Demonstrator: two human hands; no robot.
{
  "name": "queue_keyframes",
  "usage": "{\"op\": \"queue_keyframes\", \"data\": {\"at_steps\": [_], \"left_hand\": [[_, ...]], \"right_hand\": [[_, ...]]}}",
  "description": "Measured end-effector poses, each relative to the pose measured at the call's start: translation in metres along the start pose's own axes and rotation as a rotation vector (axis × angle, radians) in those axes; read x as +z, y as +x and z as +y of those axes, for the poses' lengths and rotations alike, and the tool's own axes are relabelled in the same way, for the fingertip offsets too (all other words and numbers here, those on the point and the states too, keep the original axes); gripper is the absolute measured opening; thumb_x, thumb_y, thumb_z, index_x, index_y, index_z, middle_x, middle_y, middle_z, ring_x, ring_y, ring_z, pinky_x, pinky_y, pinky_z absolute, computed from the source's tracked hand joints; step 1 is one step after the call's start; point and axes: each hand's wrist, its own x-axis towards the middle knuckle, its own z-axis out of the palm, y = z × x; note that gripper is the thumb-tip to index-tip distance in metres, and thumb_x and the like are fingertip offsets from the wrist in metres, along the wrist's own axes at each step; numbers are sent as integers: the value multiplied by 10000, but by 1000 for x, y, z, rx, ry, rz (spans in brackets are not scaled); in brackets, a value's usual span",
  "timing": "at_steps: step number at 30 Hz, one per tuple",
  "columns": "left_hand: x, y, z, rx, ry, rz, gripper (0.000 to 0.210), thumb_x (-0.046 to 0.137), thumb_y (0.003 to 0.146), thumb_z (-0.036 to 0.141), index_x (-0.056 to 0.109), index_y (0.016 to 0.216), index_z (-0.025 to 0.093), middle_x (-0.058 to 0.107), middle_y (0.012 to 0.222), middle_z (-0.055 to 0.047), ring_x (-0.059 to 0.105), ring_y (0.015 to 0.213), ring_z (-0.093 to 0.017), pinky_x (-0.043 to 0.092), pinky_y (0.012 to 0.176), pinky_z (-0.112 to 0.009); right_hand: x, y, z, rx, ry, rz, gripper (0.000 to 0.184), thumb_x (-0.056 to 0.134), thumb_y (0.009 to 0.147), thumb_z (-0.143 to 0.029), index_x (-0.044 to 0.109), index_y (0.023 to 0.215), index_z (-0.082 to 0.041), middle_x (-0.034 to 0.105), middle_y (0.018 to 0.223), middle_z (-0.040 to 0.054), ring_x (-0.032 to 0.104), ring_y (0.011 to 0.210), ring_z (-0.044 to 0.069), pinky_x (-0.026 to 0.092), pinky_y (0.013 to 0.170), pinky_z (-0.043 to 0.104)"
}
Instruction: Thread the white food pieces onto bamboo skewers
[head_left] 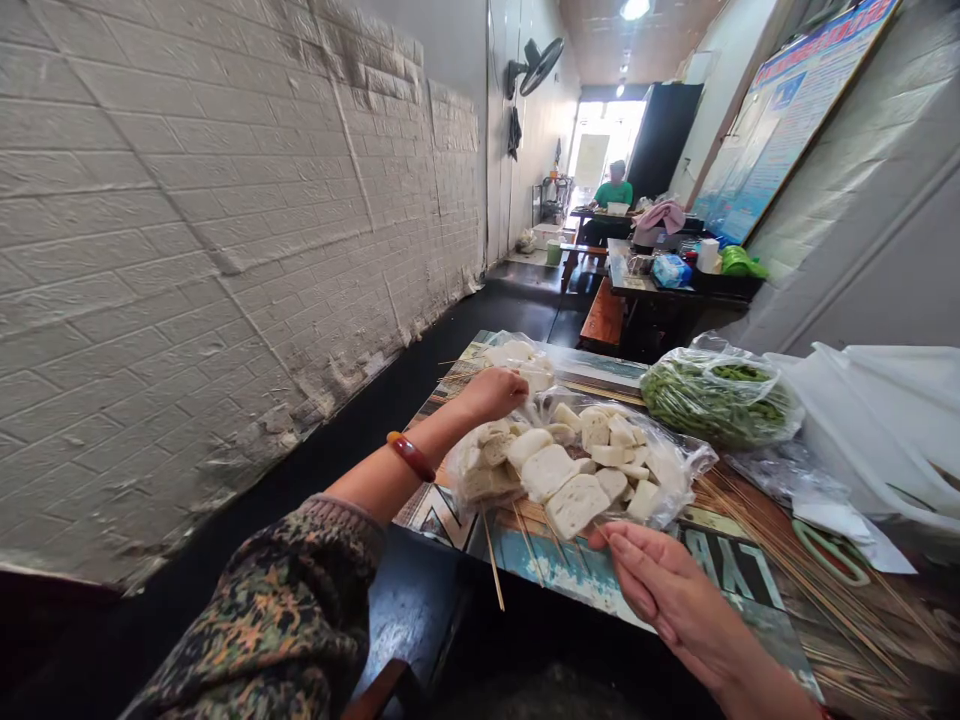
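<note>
Clearly, your right hand is pinched narrow, seemingly on a skewer, just beside the front white slice; angling that stick badly could split the slice or prick your fingers. Left of that hand, loose sticks overhang the desk edge, so a brushing sleeve might knock them off. More white pieces lie between your hands on clear plastic. Your left hand is curled beside a farther bag; I cannot tell whether it grips anything, but tugging thin plastic could spill pieces.
</note>
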Motion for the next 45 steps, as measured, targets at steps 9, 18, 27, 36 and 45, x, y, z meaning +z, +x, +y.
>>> {"op": "queue_keyframes", "data": {"at_steps": [9,18,27,36,45], "left_hand": [[-15,9,2,18,-11,-21,249,505,805,114,712,677,164,699,751,-76,629,734,-181,457,706,-284],[-17,13,4,35,-34,-31,246,506,792,107,702,656,169,697,755,-73,619,733,-180,461,721,-289],[-17,12,8,52,-61,-23,253,516,799,105,675,614,174,691,727,-64,618,746,-183,459,733,-287],[-5,11,6,64,-83,-30,243,523,844,119,739,755,185,719,816,-56,643,794,-177,477,785,-280],[18,13,21,190,-18,-102,192,576,791,109,756,822,170,697,808,-106,640,850,-243,476,814,-356]], "right_hand": [[28,44,2,61,231,-132,396,749,805,-509,688,887,-127,392,428,-124,168,322,-8,82,358,177],[38,60,7,86,356,19,480,851,652,-508,659,894,-142,387,430,-134,181,318,-11,93,363,168],[52,86,8,53,355,14,502,821,641,-520,638,934,-157,434,478,-115,250,349,16,163,362,171],[33,95,22,-10,85,31,505,740,724,-600,623,946,-162,550,451,-86,364,305,46,194,338,165],[43,94,11,-103,-99,-39,436,640,824,-586,616,944,-167,515,437,-98,292,287,38,174,328,183]]}}
